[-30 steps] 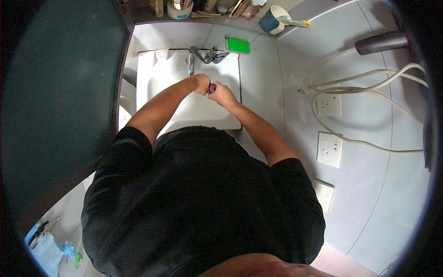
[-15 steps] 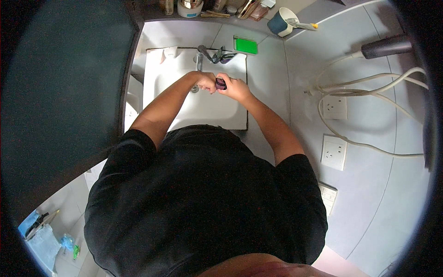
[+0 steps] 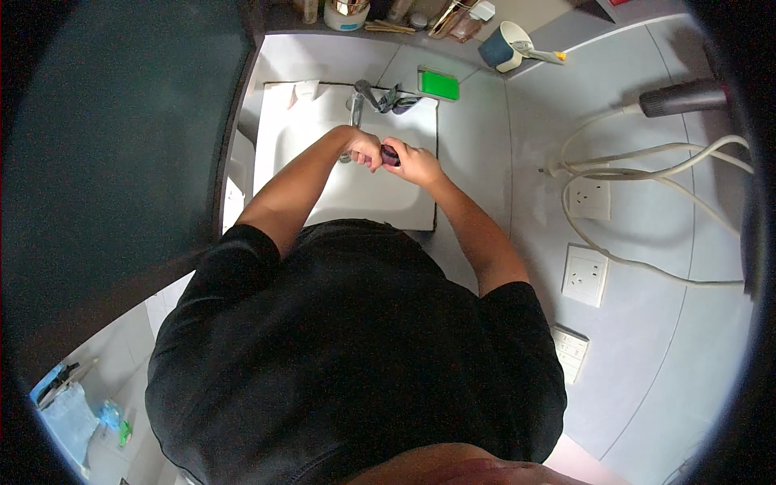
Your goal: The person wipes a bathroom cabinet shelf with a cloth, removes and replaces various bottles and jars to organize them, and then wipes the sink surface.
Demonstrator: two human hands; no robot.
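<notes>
Over the white washbasin [image 3: 356, 206], my two hands meet just beside the chrome tap [image 3: 356, 109]. My right hand [image 3: 418, 165] is closed round a small dark purple object [image 3: 390, 155] with a rounded dark end; its kind is not clear. Against the other end of it, my left hand [image 3: 365, 150] has its fingers curled, with a pinkish-purple part showing below them. Much of the object is hidden by my fingers. Behind the tap lies a crumpled dark and light striped cloth-like thing [image 3: 396, 100] on the basin's rim. A pale tube-like item [image 3: 306, 90] stands at the rim's left.
A green soap-like block in a holder [image 3: 439, 84] sits behind the basin. The shelf above carries jars [image 3: 346, 14] and a blue-and-white cup [image 3: 503, 47] with brushes. At right are a hair dryer [image 3: 683, 99], its looped cord and wall sockets [image 3: 585, 275]. A dark panel [image 3: 121, 162] fills the left.
The dark purple object has turned slightly in my right hand, and my left fingers now curl round its left end. The whole view has shifted a little.
</notes>
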